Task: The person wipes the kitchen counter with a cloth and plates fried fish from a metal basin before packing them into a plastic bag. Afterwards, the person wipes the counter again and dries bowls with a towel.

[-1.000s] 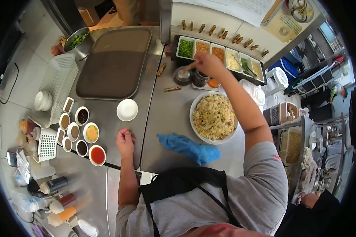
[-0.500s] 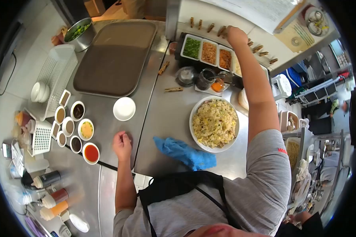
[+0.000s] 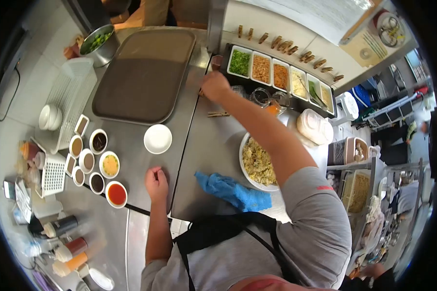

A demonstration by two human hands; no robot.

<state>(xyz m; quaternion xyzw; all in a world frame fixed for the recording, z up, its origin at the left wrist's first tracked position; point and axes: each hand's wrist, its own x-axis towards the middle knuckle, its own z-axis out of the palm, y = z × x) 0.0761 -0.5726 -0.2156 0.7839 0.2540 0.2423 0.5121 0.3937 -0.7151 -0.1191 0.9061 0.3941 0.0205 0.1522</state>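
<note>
Our right hand (image 3: 214, 86) reaches across to the counter by the brown tray (image 3: 143, 77), palm down, and covers most of a wooden clothespin (image 3: 200, 91). The fingertips are hidden, so we cannot tell whether they pinch it. Our left hand (image 3: 156, 183) is loosely closed, with nothing showing in it; it rests near the counter edge, probably just to steady us. Just beyond it sits one white bowl (image 3: 158, 138), likely within easy reach.

To the left of that hand we count nine sauce dishes (image 3: 116, 194), seven round and two rectangular, grouped closely, perhaps so each can be seen from above. Farther to its left, near our side, lie three squeeze bottles (image 3: 60, 226).

To the right of our right hand, six topping containers (image 3: 261, 68) stand in one row, seemingly so every filling stays separate. Three jars (image 3: 260, 96) sit before them, partly behind our forearm. One loose peg (image 3: 218, 114) lies nearer us than the hand; roughly a dozen wall pegs (image 3: 263, 38) hang above the row, some overlapping. One plate of rice (image 3: 258, 162) is partly hidden under our arm, beside one blue cloth (image 3: 234, 192).
</note>
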